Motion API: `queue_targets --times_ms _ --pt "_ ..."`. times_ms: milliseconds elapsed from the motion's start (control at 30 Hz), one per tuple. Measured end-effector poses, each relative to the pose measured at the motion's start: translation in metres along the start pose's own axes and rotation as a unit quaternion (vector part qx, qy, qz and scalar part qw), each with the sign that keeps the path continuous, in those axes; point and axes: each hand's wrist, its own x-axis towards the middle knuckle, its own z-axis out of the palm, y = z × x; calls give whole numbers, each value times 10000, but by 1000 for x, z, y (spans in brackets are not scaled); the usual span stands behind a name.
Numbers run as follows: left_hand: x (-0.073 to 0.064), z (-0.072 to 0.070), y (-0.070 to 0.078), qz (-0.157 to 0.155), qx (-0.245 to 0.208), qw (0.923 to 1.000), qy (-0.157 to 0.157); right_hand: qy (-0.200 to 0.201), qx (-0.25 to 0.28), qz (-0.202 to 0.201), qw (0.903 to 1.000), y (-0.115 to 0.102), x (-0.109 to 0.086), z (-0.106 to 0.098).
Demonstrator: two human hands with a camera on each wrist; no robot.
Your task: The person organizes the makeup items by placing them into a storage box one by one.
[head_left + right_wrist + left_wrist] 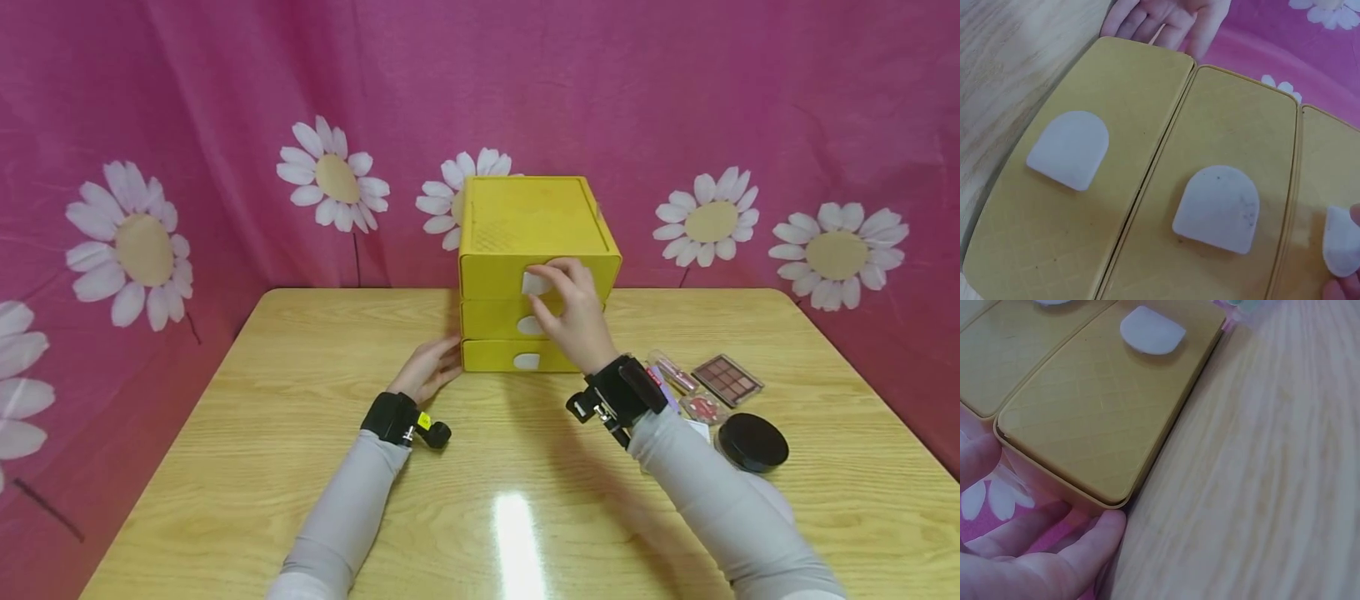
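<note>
A yellow three-drawer box (536, 212) stands at the back of the table, each drawer front bearing a white tab handle. My right hand (577, 321) is at the top drawer, thumb and fingers pinching its handle (534, 284). Part of that grip falls outside the right wrist view, where only fingertips (1341, 290) show beside the tab. Low on the box's left side, my left hand (427, 371) rests its extended fingers against the wall near the bottom drawer (1091, 406). All three drawers look closed. The middle handle (1217, 209) and bottom handle (1071, 150) are untouched.
Right of the box lie makeup items: an eyeshadow palette (727, 380), a round black-lidded container (752, 442), a compact with a reddish pattern (705, 407) and a clear tube (675, 372). My right forearm partly covers this group. A pink flowered curtain (480, 92) hangs behind the table.
</note>
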Motion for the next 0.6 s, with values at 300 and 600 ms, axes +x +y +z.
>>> queue_targets --times_ms 300,600 --pt "2 -1 -1 11 -131 9999 -30 -60 -155 65 9998 1 3 0" --pt "-2 -3 3 -59 -195 9993 -304 -41 -247 -32 9997 0 8 -2"
